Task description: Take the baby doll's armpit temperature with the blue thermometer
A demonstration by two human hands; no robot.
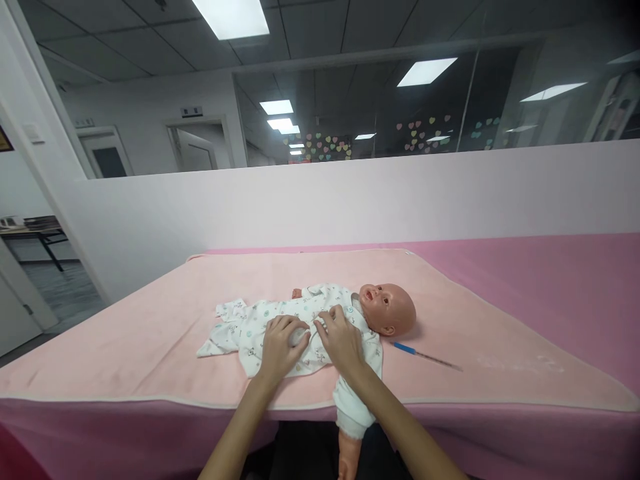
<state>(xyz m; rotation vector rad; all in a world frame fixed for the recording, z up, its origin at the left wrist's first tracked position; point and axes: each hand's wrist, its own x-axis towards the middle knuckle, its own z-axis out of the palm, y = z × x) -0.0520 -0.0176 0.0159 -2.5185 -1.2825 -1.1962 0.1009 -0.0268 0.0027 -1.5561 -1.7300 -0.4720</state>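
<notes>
On the white printed clothing (305, 363) of the baby doll (320, 305), your left hand (283, 341) and right hand (342, 339) rest with fingers bent, though whether they grasp any of it cannot be told, while the doll lies on its back on a peach blanket (150, 333), bald head near a blue-handled rod (415, 352).

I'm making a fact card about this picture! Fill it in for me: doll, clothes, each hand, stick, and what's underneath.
Doll: bald plastic baby doll, lying with its head toward the picture's right; one arm extends past the near edge
Clothes: white patterned cloth outfit
Left hand: on the outfit, fingers curved
Right hand: on the outfit, nearer the head
Stick: thin stick with a blue handle, near the doll's head
Underneath: peach blanket over pink cloth
</notes>
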